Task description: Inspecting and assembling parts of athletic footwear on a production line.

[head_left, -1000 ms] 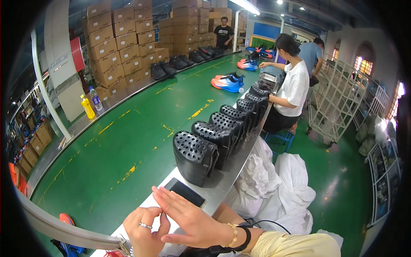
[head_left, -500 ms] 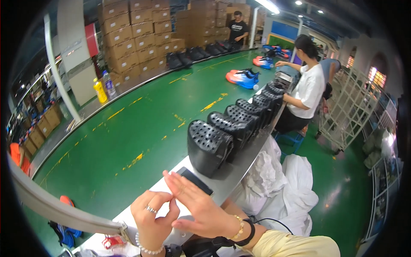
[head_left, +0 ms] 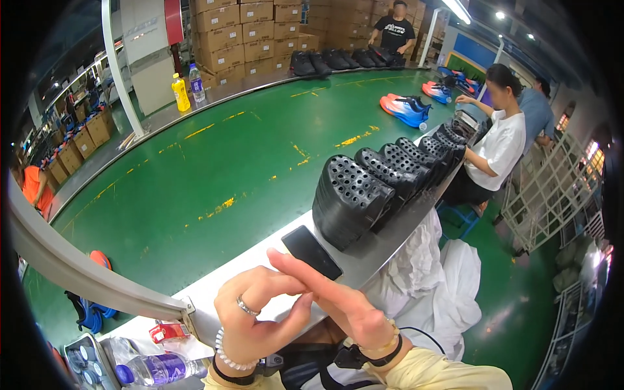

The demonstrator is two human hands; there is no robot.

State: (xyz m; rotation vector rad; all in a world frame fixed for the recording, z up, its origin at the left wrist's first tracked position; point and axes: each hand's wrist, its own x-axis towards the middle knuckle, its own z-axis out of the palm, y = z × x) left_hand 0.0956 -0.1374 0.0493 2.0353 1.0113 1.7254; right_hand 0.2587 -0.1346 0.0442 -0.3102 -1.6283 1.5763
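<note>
My left hand [head_left: 261,313], with a ring and a beaded bracelet, has thumb and index finger brought together in a pinch at the fingers of my right hand. Whatever may be in that pinch is too small or hidden to make out. My right hand [head_left: 356,311] is turned edge-on with its fingers stretched out and pressed against the left fingertips. Both are raised over the near edge of a pale bench [head_left: 263,250]. Just beyond them a dark phone [head_left: 311,252] lies flat. Past it stands a row of black clog-shaped pieces [head_left: 348,201] with perforated tops.
A green conveyor belt [head_left: 195,175] runs beyond the bench, carrying colourful sneakers [head_left: 404,112]. At near left are a curved metal bar [head_left: 97,266], a red packet [head_left: 170,331] and a lying water bottle [head_left: 159,368]. White sacks [head_left: 448,286] sit at right, near a seated co-worker [head_left: 504,140].
The view has shifted, bringing the lying bottle into sight. My right hand has turned from showing its flat back to edge-on, while the left pinch stays against it.
</note>
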